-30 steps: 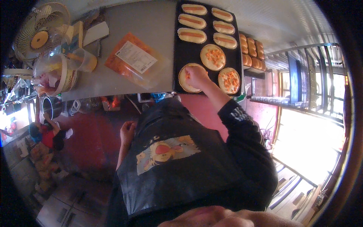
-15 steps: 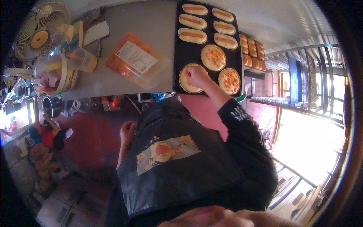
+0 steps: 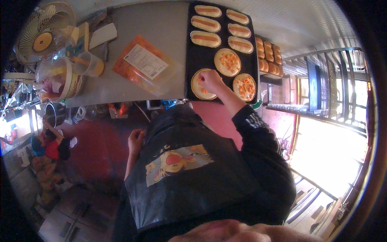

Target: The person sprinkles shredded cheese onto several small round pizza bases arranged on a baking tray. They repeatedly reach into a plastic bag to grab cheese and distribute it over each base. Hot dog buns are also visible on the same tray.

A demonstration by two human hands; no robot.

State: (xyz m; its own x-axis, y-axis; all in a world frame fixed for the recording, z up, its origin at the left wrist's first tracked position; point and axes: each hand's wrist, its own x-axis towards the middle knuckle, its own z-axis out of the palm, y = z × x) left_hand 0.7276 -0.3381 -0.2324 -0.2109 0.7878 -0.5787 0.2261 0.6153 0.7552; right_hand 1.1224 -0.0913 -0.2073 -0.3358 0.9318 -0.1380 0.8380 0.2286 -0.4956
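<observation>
Above round dough (image 3: 196, 88) lying flat, the right hand (image 3: 211, 81) bunches its fingers (image 3: 204, 79) together.

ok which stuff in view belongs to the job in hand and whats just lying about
Seems part of the job:
right hand, at the nearest left round dough
two round doughs with orange bits
oblong doughs with reddish strips
black tray under them
packet with orange contents, likely

Apparently just lying about:
fan
bucket
clear container
baked rolls beyond the tray
</observation>
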